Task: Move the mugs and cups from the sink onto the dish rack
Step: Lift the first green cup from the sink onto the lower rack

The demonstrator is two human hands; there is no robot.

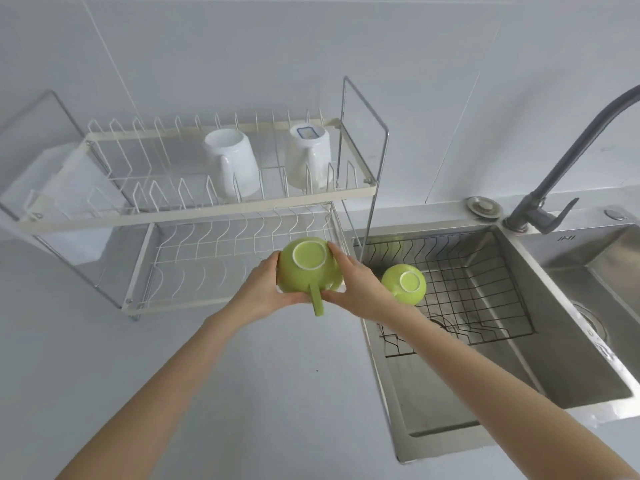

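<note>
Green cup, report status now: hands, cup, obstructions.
Left hand and right hand both gripping green cup, upside down, over the dish rack's lower tier. Second green cup upside down in sink basket. Lower tier unobstructed.

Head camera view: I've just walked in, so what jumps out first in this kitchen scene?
Brightest is the green cup, upside down and held between the left hand and right hand in front of the dish rack's lower shelf. A second green cup sits upside down in the wire basket in the sink. Two white mugs stand inverted on the rack's upper shelf.
</note>
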